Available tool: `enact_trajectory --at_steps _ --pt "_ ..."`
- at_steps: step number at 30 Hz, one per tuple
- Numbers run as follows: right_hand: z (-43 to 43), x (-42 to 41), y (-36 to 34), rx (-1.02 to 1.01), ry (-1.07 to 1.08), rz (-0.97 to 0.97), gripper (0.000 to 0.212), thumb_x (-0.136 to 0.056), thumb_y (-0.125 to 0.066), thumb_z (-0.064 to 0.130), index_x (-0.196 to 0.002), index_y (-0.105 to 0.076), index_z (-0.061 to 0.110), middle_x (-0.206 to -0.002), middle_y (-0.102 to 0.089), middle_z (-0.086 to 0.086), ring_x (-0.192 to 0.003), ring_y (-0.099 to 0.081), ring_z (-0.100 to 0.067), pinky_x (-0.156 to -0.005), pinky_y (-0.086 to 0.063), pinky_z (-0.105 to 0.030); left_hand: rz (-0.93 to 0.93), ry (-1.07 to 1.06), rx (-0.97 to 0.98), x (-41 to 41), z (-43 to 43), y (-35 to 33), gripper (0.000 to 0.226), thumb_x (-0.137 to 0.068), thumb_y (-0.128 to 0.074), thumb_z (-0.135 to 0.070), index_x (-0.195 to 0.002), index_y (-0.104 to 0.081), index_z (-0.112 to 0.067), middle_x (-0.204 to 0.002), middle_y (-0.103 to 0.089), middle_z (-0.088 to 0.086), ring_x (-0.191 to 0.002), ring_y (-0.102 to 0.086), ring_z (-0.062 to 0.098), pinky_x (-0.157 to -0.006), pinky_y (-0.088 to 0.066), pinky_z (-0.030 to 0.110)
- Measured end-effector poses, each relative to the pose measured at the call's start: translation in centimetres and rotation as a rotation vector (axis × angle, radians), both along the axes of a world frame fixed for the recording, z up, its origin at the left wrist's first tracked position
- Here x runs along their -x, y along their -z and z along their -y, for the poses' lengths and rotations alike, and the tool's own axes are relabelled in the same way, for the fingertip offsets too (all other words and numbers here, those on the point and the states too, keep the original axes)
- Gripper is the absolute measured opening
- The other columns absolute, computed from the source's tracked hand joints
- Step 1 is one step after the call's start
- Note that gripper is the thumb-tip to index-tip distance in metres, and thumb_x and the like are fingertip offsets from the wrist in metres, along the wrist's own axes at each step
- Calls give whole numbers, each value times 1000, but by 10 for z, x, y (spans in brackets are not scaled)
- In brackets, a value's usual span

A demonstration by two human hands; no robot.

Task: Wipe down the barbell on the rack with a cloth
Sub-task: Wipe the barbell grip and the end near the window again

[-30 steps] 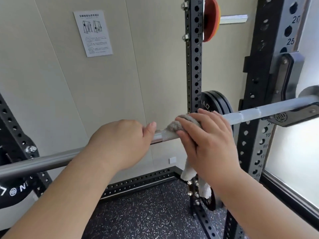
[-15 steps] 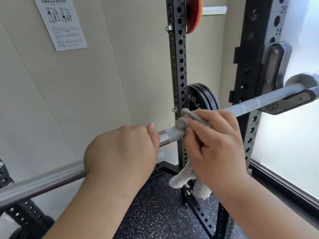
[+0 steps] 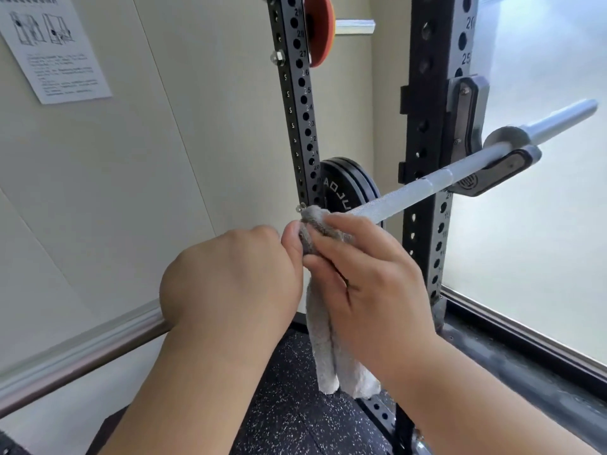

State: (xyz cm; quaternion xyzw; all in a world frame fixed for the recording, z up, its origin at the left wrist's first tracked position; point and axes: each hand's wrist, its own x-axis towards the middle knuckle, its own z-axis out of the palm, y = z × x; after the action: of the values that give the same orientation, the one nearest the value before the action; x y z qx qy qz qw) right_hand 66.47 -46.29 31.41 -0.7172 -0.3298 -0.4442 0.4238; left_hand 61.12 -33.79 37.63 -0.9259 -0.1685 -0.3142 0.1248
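Head view showed the barbell (image 3: 410,195) lying across the rack, its right end carried in the hook (image 3: 499,175) on the front upright (image 3: 430,60), the shaft running down and leftward from that upright. Just left of the upright, past a bare knurled stretch, the cloth (image 3: 323,349) was draped over the shaft, its upper part bunched on the bar and its 2 loose tails hanging toward the speckled floor (image 3: 289,405). The right hand (image 3: 371,284) was curled over the bunched cloth, fingers wrapped round it and the bar beneath. The left hand (image 3: 230,284), further from the upright, was closed round the bare shaft, its thumb tip touching the cloth.

Wiping of the middle shaft was judged to be the step in hand. Whether the knurled stretch toward the upright had been wiped could not be told. For the next move, the cloth would need to be slid along the shaft toward the upright, gripped firmly enough to rub into the knurling yet loosely enough to travel, while the bar was steadied against rolling in the hook.
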Motion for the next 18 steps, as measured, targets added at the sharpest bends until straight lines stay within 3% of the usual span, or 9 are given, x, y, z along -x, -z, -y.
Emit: enact_trajectory --at_steps 2,4,9,12,16,18 --pt "11 -6 -7 24 -8 9 25 -98 -66 37 -111 -80 20 -121 -67 14 -105 -67 -3 -91 -54 -21 -3 20 -36 4 -1 -1 62 -97 -1 -47 -76 -53 -23 -53 -39 -4 -45 -46 25 -50 -37 25" --pt "23 -17 -16 28 50 -2 19 -97 -68 33 -107 -81 24 -114 -64 23 -100 -63 8 -87 -52 -11 -15 35 -69 8 1 -5 55 -97 -2 -43 -76 -49 -23 -51 -35 -4 -40 -37 22 -48 -30 24" --pt "14 -18 -15 -154 55 -108 11 -92 -74 14 -99 -82 17 -109 -70 16 -98 -66 8 -85 -53 -11 48 37 -93 5 3 -3 50 -96 0 -40 -79 -44 -23 -55 -39 -3 -42 -32 18 -49 -28 25" --pt "3 -6 -5 -117 -58 -109 13 -93 -73 11 -103 -81 12 -115 -71 10 -102 -67 1 -88 -54 -16 78 26 -82 6 3 -3 47 -97 -3 -40 -79 -43 -23 -54 -34 -3 -41 -26 19 -48 -24 24" --pt "22 -23 -12 -188 -54 -167 17 -94 -71 8 -105 -80 19 -111 -71 18 -104 -65 7 -93 -52 -15 61 3 -77 9 4 -6 43 -101 -17 -34 -66 -39 -20 -46 -22 -3 -37 -8 14 -49 -11 21" --pt "22 -24 -12 -215 -5 -171 19 -95 -70 7 -106 -79 20 -112 -70 18 -106 -64 7 -94 -52 -16 102 48 -113 8 1 -1 44 -103 -22 -31 -65 -41 -19 -45 -30 1 -37 -16 17 -51 -9 24"
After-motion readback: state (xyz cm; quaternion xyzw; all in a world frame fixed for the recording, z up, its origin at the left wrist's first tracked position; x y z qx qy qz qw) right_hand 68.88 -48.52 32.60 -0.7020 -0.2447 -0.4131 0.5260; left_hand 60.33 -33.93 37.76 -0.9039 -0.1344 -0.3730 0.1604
